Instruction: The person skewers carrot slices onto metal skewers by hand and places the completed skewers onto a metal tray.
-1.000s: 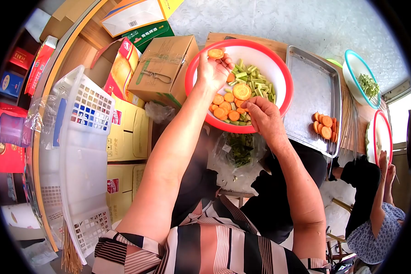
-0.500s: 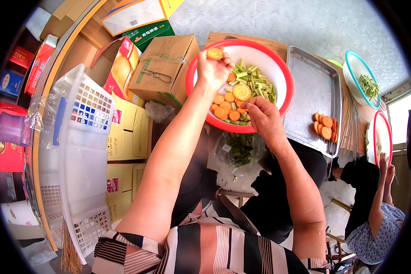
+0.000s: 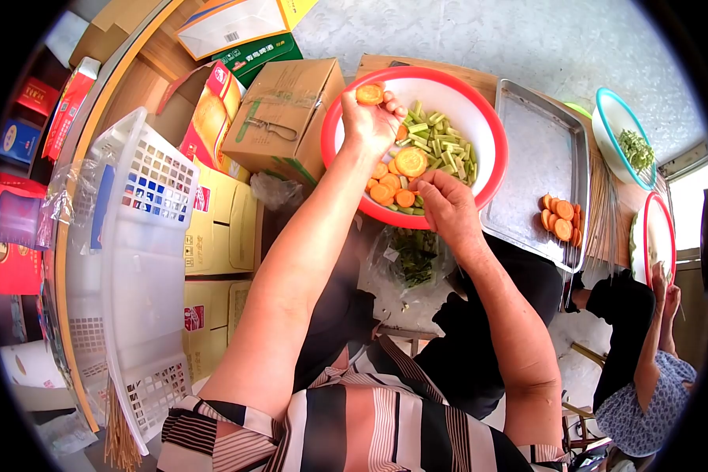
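Observation:
A white bowl with a red rim (image 3: pixel 492 149) holds cut green stalks (image 3: pixel 442 141) and orange carrot slices (image 3: pixel 385 187). My left hand (image 3: pixel 371 118) is raised over the bowl's left side, fingers curled round a carrot slice (image 3: pixel 370 94). Over the near right part of the bowl is my right hand (image 3: pixel 448 204), its thumb and forefinger pinched together; whatever lies between them is too small to name. A large carrot slice (image 3: pixel 411 161) shows just beyond those fingertips.
Right of the bowl, a metal tray (image 3: pixel 531 149) carries skewered carrot slices (image 3: pixel 560 218), with thin sticks (image 3: pixel 603 204) beside it. Cardboard boxes (image 3: pixel 279 118) and a white plastic basket (image 3: pixel 145 275) stand left. Another person's hands (image 3: pixel 665 297) are at the far right.
The large carrot slice has shifted slightly left and nearer to me. My right hand has moved a little left and nearer. My left hand keeps its carrot slice, almost still.

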A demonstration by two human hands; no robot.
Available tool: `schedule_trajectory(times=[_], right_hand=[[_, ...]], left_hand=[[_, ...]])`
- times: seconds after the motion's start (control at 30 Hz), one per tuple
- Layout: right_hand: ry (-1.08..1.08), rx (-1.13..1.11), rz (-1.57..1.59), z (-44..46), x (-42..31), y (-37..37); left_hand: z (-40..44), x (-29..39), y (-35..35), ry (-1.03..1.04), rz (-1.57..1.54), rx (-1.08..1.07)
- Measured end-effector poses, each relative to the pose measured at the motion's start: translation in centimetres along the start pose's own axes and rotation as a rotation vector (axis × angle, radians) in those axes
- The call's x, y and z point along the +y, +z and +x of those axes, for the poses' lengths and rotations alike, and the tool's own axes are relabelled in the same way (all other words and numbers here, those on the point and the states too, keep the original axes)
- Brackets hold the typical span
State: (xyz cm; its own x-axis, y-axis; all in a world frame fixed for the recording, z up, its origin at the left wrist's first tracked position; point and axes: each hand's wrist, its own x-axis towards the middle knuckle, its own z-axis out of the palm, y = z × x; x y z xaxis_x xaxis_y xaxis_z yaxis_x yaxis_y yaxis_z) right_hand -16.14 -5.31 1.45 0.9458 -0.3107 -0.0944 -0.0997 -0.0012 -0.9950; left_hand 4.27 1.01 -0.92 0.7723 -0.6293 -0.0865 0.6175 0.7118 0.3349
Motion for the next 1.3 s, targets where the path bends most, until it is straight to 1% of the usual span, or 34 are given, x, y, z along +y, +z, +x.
schedule_trajectory(times=[0.3, 0.93, 1.03, 1.13, 1.2, 1.3], right_hand=[[0.041, -0.029, 0.061, -0.2, -0.5, 0.0], [0.037, -0.041, 0.069, -0.4, -0.7, 0.5], [0.06, -0.028, 0.101, -0.3, -0.6, 0.5], [0.017, 0.002, 0.167, 0.4, -0.3, 0.3], [0.069, -0.007, 0.233, 0.5, -0.8, 0.1], [0.063, -0.002, 0.247, 0.4, -1.2, 0.3]], left_hand=[[-0.2, 0.0, 0.7, 0.02, 0.085, -0.006], [-0.4, -0.4, 0.8, 0.002, 0.078, -0.053], [-0.4, -0.6, 0.8, 0.003, 0.089, -0.057], [-1.5, -1.9, 1.4, -0.057, 0.107, -0.028], [-2.3, -2.6, 1.9, -0.035, 0.124, -0.019], [-1.9, -2.1, 1.9, -0.04, 0.085, -0.054]])
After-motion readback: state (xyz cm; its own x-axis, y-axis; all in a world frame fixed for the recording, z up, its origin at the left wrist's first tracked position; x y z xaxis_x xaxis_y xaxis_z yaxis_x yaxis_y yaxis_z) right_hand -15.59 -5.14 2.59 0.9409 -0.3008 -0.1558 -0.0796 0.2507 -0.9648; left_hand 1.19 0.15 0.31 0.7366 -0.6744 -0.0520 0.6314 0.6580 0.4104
